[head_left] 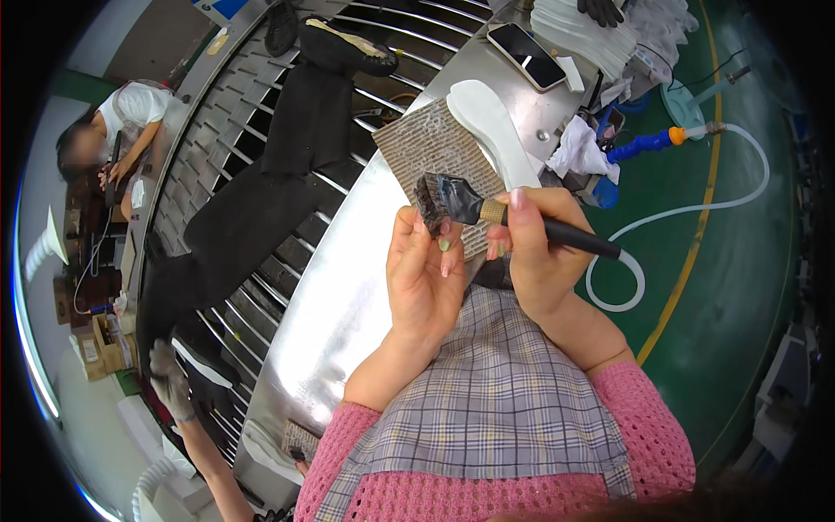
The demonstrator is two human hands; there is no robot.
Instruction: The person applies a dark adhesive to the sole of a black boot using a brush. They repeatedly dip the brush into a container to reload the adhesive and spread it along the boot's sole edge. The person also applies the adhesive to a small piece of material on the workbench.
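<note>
My right hand (pixel 545 261) is closed round the black handle of a flat brush (pixel 458 198), which has a brass-coloured ferrule. The dark, worn-looking bristles point left, and the thumb and fingers of my left hand (pixel 417 283) pinch them at the tips. Beneath the brush lies a piece of ribbed brown cardboard (pixel 422 143) with whitish smears. A white shoe-sole-shaped piece (pixel 487 117) rests partly over the cardboard's far right side.
A metal table (pixel 326 287) borders a conveyor of metal rods carrying black boot pieces (pixel 300 122). A phone (pixel 525 56), crumpled white cloth (pixel 578 148) and a blue hose (pixel 639 146) are at right. A co-worker's gloved hand (pixel 171 383) reaches over the conveyor; another person (pixel 130 117) sits beyond.
</note>
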